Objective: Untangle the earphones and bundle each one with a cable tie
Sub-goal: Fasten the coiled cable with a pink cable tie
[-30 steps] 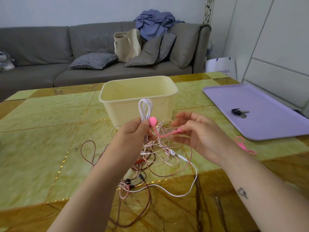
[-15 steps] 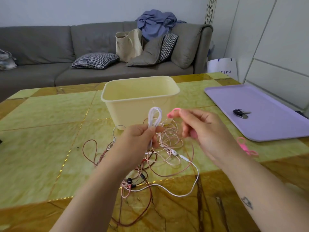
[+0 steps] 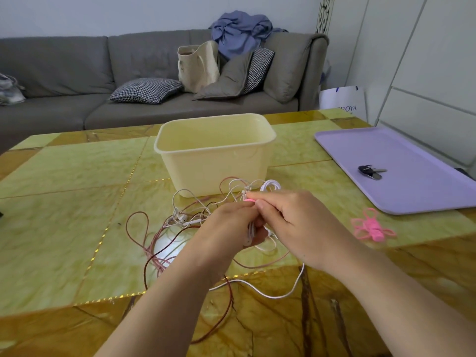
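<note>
Earphones [image 3: 251, 228] in left hand [image 3: 229, 225], cable tie [image 3: 248, 200] in right hand [image 3: 298, 222], near bin wall [image 3: 219, 171]

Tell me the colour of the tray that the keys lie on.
The tray is plain pale purple, best seen in the head view.

One bit of lettering on show, over at the far right: a white paper bag [image 3: 343, 97] stands just beside the arm of the grey sofa [image 3: 309, 73], behind the far edge of the table [image 3: 77, 176]. Low on the bag's face, dark blue-grey capitals read "ROYA". There's a sliver of something ahead of the R, and it's too clipped to call. The table edge cuts in right under the word. Up along the bag's top edge sit a couple of small blue marks, too small to read.
</note>
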The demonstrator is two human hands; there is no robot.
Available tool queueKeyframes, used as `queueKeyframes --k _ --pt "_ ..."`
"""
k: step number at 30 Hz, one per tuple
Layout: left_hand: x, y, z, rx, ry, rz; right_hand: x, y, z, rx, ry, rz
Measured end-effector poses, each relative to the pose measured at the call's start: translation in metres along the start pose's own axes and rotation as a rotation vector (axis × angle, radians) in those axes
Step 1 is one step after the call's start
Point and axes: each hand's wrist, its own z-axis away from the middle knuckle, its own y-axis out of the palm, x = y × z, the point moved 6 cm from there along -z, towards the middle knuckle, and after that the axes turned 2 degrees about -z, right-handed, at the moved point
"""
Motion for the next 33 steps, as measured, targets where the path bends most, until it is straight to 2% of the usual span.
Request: queueKeyframes --k 5,9,13,16,20,24,27,30,33 --pt "0.002 0.006 0.000 0.032 -0.131 0.427 0.005 0.003 0.001 0.022 -0.095 0.060" --pt "0.006 0.006 -0.001 -0.027 -0.147 0.624 0.010 0.002 0.003 -0.018 -0.183 0.068" --pt "0.001 0.003 -0.002 -0.036 -0.131 0.727 0.011 -0.002 0.003 -0.137 -0.225 -0.095" --pt "-0.004 0.001 -0.002 -0.046 -0.098 0.777 0.013 -0.007 0.004 -0.160 -0.182 -0.288" --pt "-0.014 0.004 0.000 0.048 -0.039 0.811 -0.003 -0.012 -0.001 -0.085 0.028 -0.511" --pt "-0.028 0.011 0.010 0.245 0.036 0.672 -0.035 -0.003 -0.002 0.161 0.301 -0.884" --pt "-0.023 0.016 0.017 0.374 0.064 0.294 -0.043 0.000 0.002 0.296 0.338 -1.043" --pt "-0.021 0.015 0.021 0.318 0.158 -0.139 -0.049 0.001 0.003 0.355 0.371 -0.981" --pt "-0.023 0.016 0.023 0.258 0.206 -0.347 -0.056 -0.002 0.002 0.355 0.407 -0.972"
